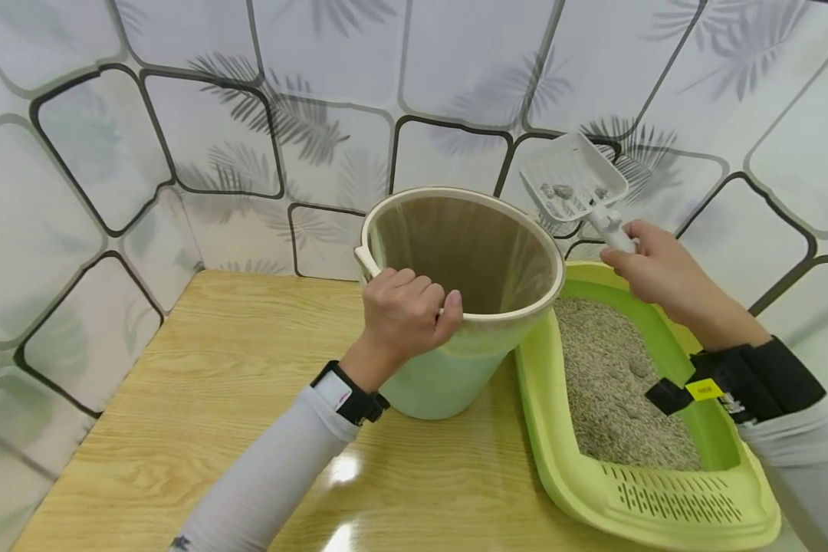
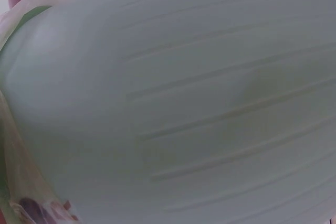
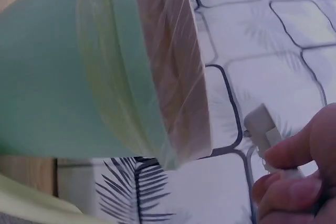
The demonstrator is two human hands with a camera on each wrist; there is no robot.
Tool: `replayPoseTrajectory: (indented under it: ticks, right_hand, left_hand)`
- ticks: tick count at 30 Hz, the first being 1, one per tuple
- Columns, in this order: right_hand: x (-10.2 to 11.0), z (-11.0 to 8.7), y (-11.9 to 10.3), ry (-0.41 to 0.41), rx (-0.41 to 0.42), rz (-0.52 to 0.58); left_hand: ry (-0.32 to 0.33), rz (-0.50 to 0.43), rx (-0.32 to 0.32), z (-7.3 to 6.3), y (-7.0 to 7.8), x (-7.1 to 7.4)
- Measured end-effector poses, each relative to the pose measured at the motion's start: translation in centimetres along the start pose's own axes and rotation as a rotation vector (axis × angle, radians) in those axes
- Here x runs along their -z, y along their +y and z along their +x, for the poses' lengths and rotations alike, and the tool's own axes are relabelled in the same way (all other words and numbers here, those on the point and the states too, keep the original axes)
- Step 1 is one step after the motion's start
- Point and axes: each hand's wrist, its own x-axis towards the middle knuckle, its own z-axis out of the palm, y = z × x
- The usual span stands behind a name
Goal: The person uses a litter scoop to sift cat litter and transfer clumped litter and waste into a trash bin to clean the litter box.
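Note:
A pale green trash bin (image 1: 435, 376) with a cream rim and a thin liner bag stands on the wooden surface. My left hand (image 1: 407, 310) grips the bin's near-left rim, fingers curled over it. Ribbed bin wall (image 2: 210, 103) fills most of the left wrist view. Up to the right, my right hand (image 1: 662, 268) holds a white litter scoop (image 1: 576, 172) by its handle, above the bin's far right side. Several grey clumps (image 1: 562, 192) lie in the scoop. The right wrist view shows the handle (image 3: 265, 129) between thumb and fingers; the scoop's head is out of that view.
A lime-green litter box (image 1: 545, 437) sits close against the bin's right side, with grey-brown litter (image 1: 614, 383) inside and a slotted front ledge. A patterned wall (image 1: 338, 69) stands right behind. The wooden tabletop (image 1: 248, 368) extends to the left.

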Motion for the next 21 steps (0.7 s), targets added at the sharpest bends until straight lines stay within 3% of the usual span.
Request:
replayPoseTrajectory:
  ticks: [4, 7, 11, 14, 16, 19, 21]
  right_hand:
    - [-0.9, 0.0, -2.2, 0.102, 0.118, -0.367]
    - [-1.9, -0.2, -3.2, 0.172, 0.232, -0.57]
    - [-3.5, -0.4, -3.7, 0.381, 0.464, -0.809]
    - [-4.4, -0.4, -3.6, 0.563, 0.648, -0.912]
    - [-4.7, -0.2, -3.6, 0.652, 0.722, -0.941]
    - [-4.8, -0.1, -3.5, 0.703, 0.756, -0.948]
    - [-4.6, -0.1, -3.6, 0.669, 0.724, -0.919]
  left_hand:
    - [-0.008, 0.002, 0.001, 0.0, 0.1, 0.0]
    - [-0.013, 0.002, 0.002, 0.0, 0.1, 0.0]
    - [-0.015, 0.003, 0.002, 0.1, 0.0, -0.1]
    - [-0.016, 0.005, 0.003, 0.1, 0.0, -0.1]
    - [-0.016, 0.003, 0.003, 0.1, 0.0, -0.1]
    - [-0.018, 0.004, 0.002, 0.1, 0.1, -0.1]
    - [-0.019, 0.005, 0.003, 0.1, 0.0, -0.1]
